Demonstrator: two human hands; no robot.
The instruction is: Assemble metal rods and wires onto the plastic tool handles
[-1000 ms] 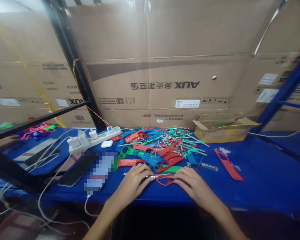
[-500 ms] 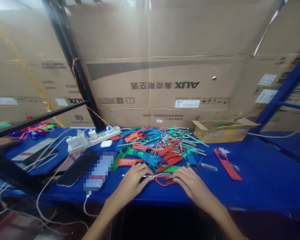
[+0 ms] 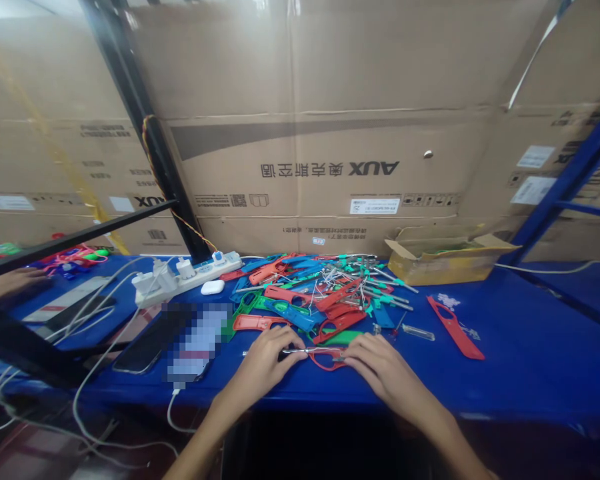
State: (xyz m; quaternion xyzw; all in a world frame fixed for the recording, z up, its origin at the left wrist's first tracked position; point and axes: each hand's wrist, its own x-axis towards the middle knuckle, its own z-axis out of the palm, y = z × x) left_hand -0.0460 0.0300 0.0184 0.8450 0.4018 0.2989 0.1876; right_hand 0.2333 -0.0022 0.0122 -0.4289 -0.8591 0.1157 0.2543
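Note:
Near the front edge of the blue table, a red plastic casing (image 3: 325,360) with an oval opening lies between my two hands. My left hand (image 3: 271,353) is closed on a thin metal rod (image 3: 296,351) that runs toward the casing's left end. At the other end, my right hand (image 3: 375,360) pinches the casing, and a small grey piece shows by its fingertips. A thin white wire runs along the casing's upper side. Just beyond my hands is a pile of red, blue and green casings (image 3: 293,315) with metal rods.
Two phones (image 3: 153,340), a white earbud case (image 3: 213,287) and a power strip (image 3: 200,275) are on the left. An open carton (image 3: 445,267) stands at the back right, with a loose red casing (image 3: 455,330) nearer. Another person's hand (image 3: 17,283) shows at far left.
The small piece at my right fingertips now looks grey rather than dark. Both hands stay nearly in place. The other person's hand at far left has come further into view.

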